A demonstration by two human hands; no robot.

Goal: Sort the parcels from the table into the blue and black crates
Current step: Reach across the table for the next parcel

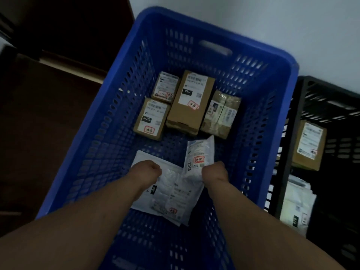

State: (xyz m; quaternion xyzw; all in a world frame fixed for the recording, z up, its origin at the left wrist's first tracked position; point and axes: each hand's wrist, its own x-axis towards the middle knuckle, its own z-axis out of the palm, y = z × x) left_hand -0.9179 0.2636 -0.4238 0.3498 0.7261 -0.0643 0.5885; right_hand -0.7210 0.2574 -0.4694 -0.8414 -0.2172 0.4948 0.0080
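Seen from the person's head, looking down into a large blue crate (124,78) with slotted walls, standing on the floor against a pale wall. Both bare forearms reach down into it.

The left hand (147,171) rests on a flat white mailing bag (167,191) lying on the crate floor; its fingers are bent under and hidden from the camera, so I cannot tell whether they clamp the bag or only press on it. The right hand (214,171) is at the near edge of a smaller white pouch (199,154) with a red stamp, which overlaps the big bag. Its fingers are also tucked out of sight, so its hold cannot be told either.

Further in, four parcels lie side by side: two small brown boxes (152,118) on the left, a taller brown box (190,102) in the middle, and a taped bundle (221,114) touching its right side.

To the right, touching the blue crate, stands a black crate (300,98). It holds at least one brown box (309,145) and some white bags (298,203).

The sorting looks well under way: both crates already hold parcels, and the two white ones seem to be just being set down. The bench is out of view, so what is left to sort cannot be judged.
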